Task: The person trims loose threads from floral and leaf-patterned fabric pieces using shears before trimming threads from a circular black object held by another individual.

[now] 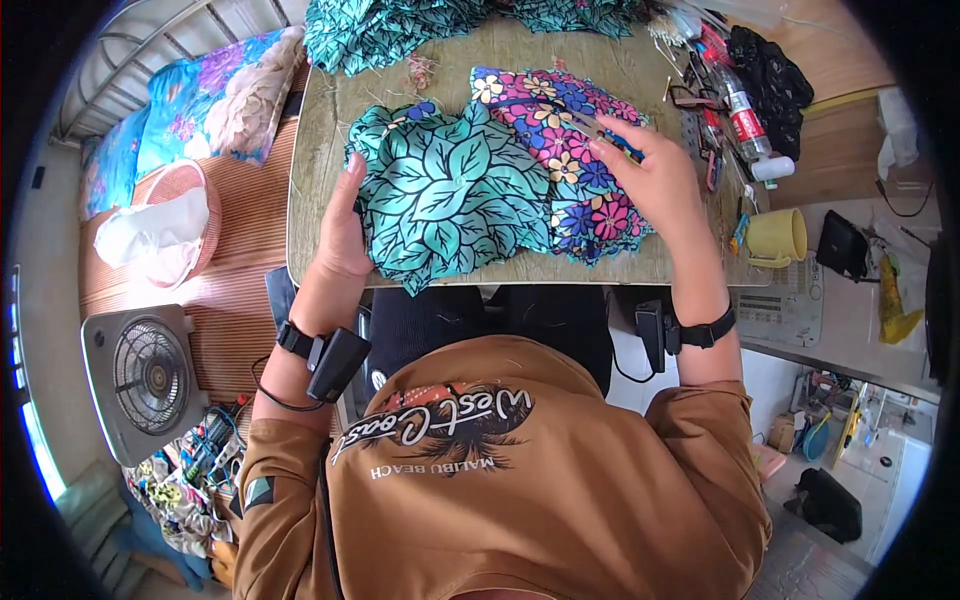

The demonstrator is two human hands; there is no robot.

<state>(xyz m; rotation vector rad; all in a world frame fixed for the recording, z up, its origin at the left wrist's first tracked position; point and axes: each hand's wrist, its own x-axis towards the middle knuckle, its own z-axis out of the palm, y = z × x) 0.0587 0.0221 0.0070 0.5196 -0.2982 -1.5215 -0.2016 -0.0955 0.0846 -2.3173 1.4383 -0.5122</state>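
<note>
A teal fabric piece with black-outlined leaves [450, 190] lies bunched on the table before me. Joined to it or overlapping it on the right is a floral fabric [560, 150] in pink, navy and cream. My left hand [343, 225] is at the left edge of the leaf print, thumb pointing up and away; the cloth hides its other fingers. Over the floral part, my right hand [650, 180] is closed on a small metal-bladed tool that looks like thread snips [582, 126]. Its fingertips are close to the cloth.
More leaf-print fabric [390, 30] is heaped along the table's far side, with thread scraps [420, 72] nearby. At the right are a red-labelled bottle [742, 115], a black plastic bag [770, 80] and a yellow mug [777, 237]. A fan [150, 370] and pink basket [185, 230] stand left.
</note>
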